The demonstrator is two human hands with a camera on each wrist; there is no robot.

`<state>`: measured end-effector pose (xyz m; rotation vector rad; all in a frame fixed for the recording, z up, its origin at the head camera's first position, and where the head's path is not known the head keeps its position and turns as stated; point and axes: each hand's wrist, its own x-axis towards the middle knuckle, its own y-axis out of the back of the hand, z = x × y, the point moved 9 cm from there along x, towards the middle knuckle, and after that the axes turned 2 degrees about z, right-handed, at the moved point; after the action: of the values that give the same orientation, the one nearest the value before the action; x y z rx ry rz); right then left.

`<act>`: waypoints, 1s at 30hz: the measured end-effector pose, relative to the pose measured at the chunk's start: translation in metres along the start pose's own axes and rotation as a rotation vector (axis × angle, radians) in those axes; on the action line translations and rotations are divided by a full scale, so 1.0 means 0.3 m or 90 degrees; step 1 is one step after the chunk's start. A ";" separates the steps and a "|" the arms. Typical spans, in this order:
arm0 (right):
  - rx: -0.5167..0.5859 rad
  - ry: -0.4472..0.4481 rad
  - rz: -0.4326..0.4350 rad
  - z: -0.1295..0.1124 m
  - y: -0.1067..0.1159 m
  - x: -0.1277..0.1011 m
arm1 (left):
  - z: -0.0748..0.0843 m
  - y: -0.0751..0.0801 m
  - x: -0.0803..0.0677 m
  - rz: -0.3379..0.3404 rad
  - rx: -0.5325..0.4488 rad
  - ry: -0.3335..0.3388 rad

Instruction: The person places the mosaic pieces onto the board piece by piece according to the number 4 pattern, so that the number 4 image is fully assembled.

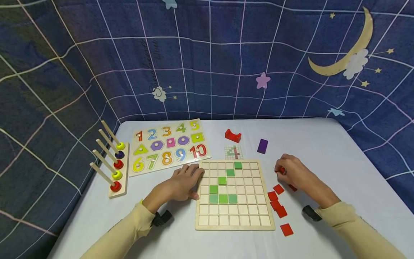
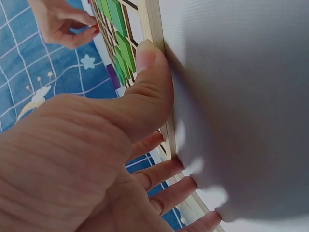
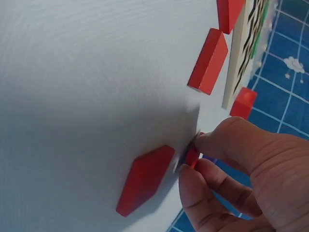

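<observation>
Beside the grid board (image 1: 235, 226), my right hand (image 1: 295, 175) pinches a red tile (image 3: 192, 157) thinly at its edge, so it may slip. My left hand (image 1: 181, 185) lies flat, fingers straight, against the board; if it eases, the board may slide.

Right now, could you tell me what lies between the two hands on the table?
In the head view, the wooden grid board with green tiles lies between the left hand and right hand.
</observation>
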<state>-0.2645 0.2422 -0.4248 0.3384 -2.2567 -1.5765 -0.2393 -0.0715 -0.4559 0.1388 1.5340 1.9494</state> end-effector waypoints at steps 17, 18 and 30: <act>0.029 0.192 -0.021 -0.227 -0.075 0.076 | -0.003 0.003 -0.004 -0.003 -0.002 0.006; 0.029 0.208 -0.024 -0.244 -0.084 0.082 | -0.002 0.003 -0.002 -0.003 -0.001 0.005; 0.035 0.271 -0.066 -0.347 -0.132 0.157 | -0.009 -0.010 0.009 -0.002 0.007 0.008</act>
<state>-0.2633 0.1213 -0.4225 0.7415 -1.9783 -1.3363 -0.2413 -0.0719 -0.4603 0.1280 1.5524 1.9436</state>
